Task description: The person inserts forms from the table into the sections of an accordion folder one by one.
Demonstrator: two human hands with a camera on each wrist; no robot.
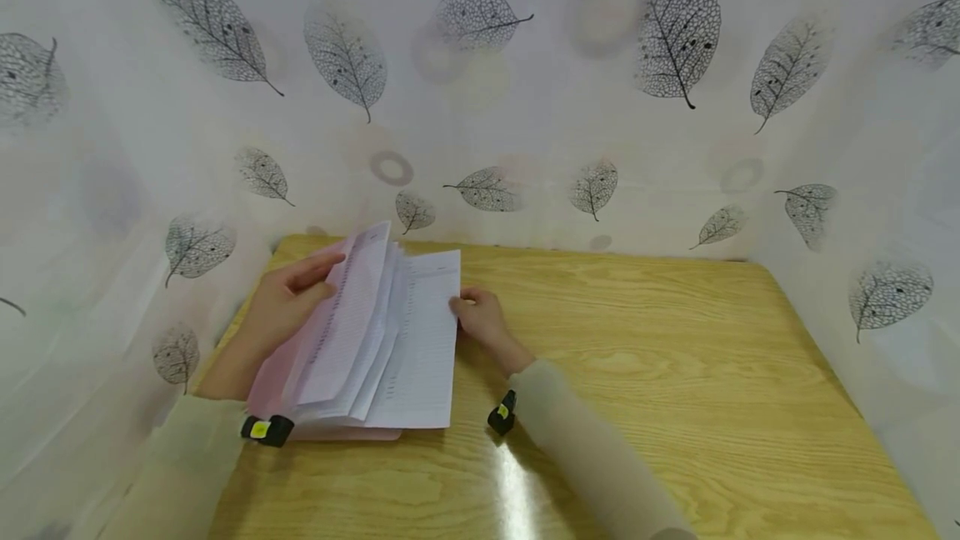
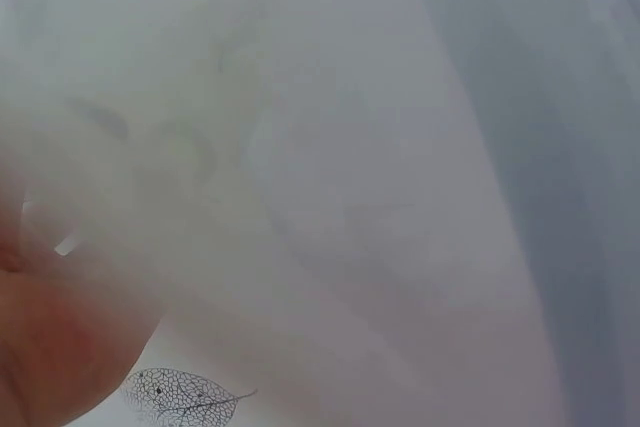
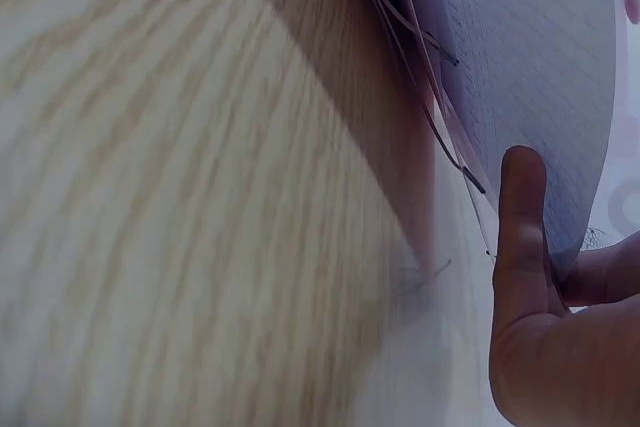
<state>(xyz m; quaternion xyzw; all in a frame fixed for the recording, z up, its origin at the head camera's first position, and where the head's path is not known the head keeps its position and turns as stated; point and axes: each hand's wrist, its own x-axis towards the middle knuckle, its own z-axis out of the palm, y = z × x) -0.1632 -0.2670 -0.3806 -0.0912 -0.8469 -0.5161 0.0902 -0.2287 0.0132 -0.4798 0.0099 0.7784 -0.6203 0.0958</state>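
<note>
Holding up white pages (image 1: pixel 352 315) of a pink folder (image 1: pixel 273 373), the left hand (image 1: pixel 288 298) grips them — the right hand (image 1: pixel 480 317) pinches the bottom sheet's (image 1: pixel 423 348) edge.

Your left wrist view is almost wholly a pale blur; only a blurred edge of your left hand (image 2: pixel 40 347) shows, cut off at the corner. The print on the sheets of paper (image 1: pixel 390 340) is too small to read. The pink folder (image 1: pixel 273 373) lies mostly hidden beneath those sheets, probably open.
</note>
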